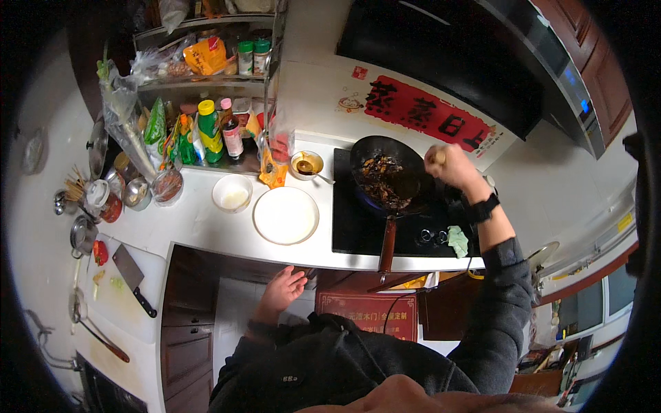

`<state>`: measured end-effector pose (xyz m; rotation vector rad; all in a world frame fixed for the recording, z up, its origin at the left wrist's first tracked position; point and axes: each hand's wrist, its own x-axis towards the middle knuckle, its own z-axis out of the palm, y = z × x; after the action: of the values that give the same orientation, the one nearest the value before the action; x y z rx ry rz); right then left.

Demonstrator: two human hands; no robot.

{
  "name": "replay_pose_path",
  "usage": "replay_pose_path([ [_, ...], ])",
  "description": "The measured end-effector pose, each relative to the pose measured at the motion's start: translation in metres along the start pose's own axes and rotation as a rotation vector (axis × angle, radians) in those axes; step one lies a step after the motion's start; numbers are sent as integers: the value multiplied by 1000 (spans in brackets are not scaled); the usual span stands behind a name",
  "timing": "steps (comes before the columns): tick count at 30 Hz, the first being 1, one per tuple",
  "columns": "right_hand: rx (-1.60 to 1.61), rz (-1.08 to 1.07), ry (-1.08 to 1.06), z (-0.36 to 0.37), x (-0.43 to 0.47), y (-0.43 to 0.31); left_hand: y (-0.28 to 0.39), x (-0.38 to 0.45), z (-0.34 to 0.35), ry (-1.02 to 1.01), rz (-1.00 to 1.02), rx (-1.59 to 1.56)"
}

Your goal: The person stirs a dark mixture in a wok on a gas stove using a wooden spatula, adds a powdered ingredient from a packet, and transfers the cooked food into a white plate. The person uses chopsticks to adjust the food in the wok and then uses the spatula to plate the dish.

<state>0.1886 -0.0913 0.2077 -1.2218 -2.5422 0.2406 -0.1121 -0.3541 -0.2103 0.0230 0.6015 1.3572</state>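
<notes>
My right hand point(454, 164) is closed around what looks like the pale end of a utensil handle point(439, 157), at the right rim of a black wok point(369, 147). The rest of that utensil is hard to make out against the dark pan. Browned, chopped food point(384, 180) lies in the wok, whose brown wooden handle point(388, 245) points towards me. A bluish glow shows under the wok on the black glass cooktop point(356, 240). My left hand point(283, 291) hangs in front of the counter edge with its fingers apart, holding nothing.
Left of the cooktop are a white plate point(286, 216), a white bowl point(232, 193) and a sauce bowl with spoon point(307, 164). A green cloth point(457, 240) lies by the knobs. A cleaver point(129, 267) rests on the cutting board point(147, 310). A range hood point(439, 57) overhangs.
</notes>
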Motion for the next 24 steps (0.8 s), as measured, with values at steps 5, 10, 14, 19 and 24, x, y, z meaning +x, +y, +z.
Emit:
replay_pose_path([
  [5, -276, 348, 312, -12, 29, 71, -15, -3, -1, -130, 301, 621],
  [10, 623, 538, 515, 21, -10, 197, -25, -29, -5, -24, 458, 779],
  [14, 1285, 597, 522, 95, -44, 225, -27, -49, 28, 28, 352, 900],
  [19, 1197, 334, 499, 105, -61, 180, -31, -37, 50, -185, 80, 35],
  [24, 471, -72, 280, 55, -83, 119, -44, -6, 46, -319, 184, 438],
])
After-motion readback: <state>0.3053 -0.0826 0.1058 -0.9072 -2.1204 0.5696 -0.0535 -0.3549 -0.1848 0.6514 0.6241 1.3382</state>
